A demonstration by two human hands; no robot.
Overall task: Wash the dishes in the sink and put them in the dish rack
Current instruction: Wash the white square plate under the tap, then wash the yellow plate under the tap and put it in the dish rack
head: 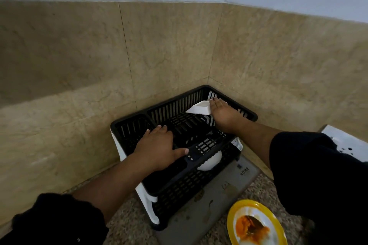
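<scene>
A black two-tier dish rack [201, 93] with white legs stands in the corner of the counter. My right hand [224, 114] reaches over its upper tier and holds a white square dish [199, 110] by its right side, just above the slots at the back. My left hand [159, 145] rests flat on the rack's front left rim, fingers spread, holding nothing. A white bowl [211, 162] lies in the lower tier, partly hidden by the upper basket. A yellow-rimmed plate [256, 223] smeared with orange food sits on the counter at the lower right.
Beige tiled walls close in behind and to the right of the rack. A grey drying mat [209, 205] lies under the rack on the speckled stone counter [127, 223]. A white appliance corner [346, 141] shows at the right edge.
</scene>
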